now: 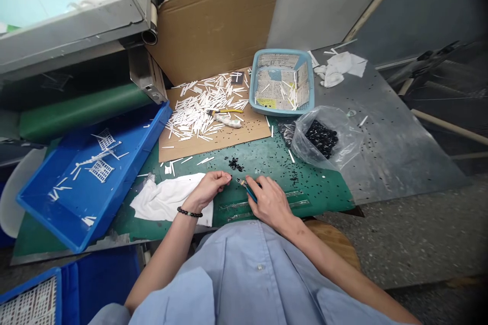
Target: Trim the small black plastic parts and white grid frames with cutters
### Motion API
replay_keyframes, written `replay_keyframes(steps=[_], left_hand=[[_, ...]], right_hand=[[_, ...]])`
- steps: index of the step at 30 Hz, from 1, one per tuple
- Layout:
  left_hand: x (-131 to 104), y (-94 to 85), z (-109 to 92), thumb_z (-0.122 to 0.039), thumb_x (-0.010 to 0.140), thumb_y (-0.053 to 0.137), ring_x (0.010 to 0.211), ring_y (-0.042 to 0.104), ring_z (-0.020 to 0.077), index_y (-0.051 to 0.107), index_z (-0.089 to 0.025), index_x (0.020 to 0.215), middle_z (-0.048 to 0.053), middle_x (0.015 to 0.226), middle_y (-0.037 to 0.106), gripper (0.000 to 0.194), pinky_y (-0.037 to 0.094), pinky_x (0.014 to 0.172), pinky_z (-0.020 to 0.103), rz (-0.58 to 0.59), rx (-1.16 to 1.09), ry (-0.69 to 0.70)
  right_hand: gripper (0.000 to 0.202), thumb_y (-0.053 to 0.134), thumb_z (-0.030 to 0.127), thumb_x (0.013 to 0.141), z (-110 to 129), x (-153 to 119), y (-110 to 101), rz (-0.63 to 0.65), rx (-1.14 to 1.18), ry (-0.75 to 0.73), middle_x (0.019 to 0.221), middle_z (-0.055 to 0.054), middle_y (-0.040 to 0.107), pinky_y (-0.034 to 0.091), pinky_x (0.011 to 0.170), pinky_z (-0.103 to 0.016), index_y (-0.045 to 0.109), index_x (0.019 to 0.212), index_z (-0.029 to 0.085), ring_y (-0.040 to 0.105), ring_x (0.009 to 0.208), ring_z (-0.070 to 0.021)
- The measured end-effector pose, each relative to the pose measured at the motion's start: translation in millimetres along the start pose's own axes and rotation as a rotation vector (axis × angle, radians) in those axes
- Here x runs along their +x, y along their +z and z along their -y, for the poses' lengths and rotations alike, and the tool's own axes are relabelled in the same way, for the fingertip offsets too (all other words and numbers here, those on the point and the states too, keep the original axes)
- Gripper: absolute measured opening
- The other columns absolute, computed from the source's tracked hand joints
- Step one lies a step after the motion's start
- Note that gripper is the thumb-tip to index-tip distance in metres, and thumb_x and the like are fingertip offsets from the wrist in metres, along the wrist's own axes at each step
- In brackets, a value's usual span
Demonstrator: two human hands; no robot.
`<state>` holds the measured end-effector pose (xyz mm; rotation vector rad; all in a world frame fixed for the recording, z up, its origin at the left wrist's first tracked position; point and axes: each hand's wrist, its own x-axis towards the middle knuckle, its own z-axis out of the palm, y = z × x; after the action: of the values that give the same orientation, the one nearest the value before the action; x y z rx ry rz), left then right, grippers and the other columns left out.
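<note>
My right hand is closed around a pair of small cutting pliers with blue-green handles, jaws pointing up and left. Close to the jaws, my left hand pinches a tiny dark piece between thumb and forefinger; its exact shape is too small to make out. A little pile of black bits lies on the green mat just beyond both hands. Beneath my left wrist a white cloth is spread. Clear strips lie near my right hand.
White sticks cover a cardboard sheet, with yellow-handled pliers among them. Behind stands a light-blue basket lined with newspaper. A clear bag holds black pieces. At left, a blue tray contains white plastic frames. Crumpled white cloth lies back right.
</note>
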<state>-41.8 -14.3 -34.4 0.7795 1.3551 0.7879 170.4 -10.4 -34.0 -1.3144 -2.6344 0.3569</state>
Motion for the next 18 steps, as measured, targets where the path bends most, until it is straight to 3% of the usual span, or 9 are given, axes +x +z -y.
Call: replay_keyframes(steps=[8, 18], left_hand=[[-4.8, -0.2, -3.5, -0.043, 0.066, 0.077, 0.055, 0.037, 0.0080, 0.065, -0.014, 0.067, 0.001, 0.065, 0.055, 0.031, 0.024, 0.053, 0.023, 0.088, -0.059, -0.080], [-5.8, -7.9, -5.1, -0.042, 0.065, 0.077, 0.060, 0.043, 0.0108, 0.068, -0.014, 0.068, 0.002, 0.065, 0.059, 0.029, 0.029, 0.057, 0.024, 0.157, 0.114, -0.073]], right_hand=[[0.043, 0.047, 0.028, 0.091, 2.9, -0.7, -0.3, 0.015, 0.006, -0.061, 0.098, -0.009, 0.055, 0.035, 0.076, -0.034, 0.049, 0.132, 0.017, 0.045, 0.087, -0.0230], [0.042, 0.048, 0.019, 0.088, 4.2, -0.6, -13.1, 0.135, -0.053, -0.151, 0.097, -0.009, 0.057, 0.038, 0.073, -0.032, 0.049, 0.130, 0.018, 0.049, 0.088, -0.0226]])
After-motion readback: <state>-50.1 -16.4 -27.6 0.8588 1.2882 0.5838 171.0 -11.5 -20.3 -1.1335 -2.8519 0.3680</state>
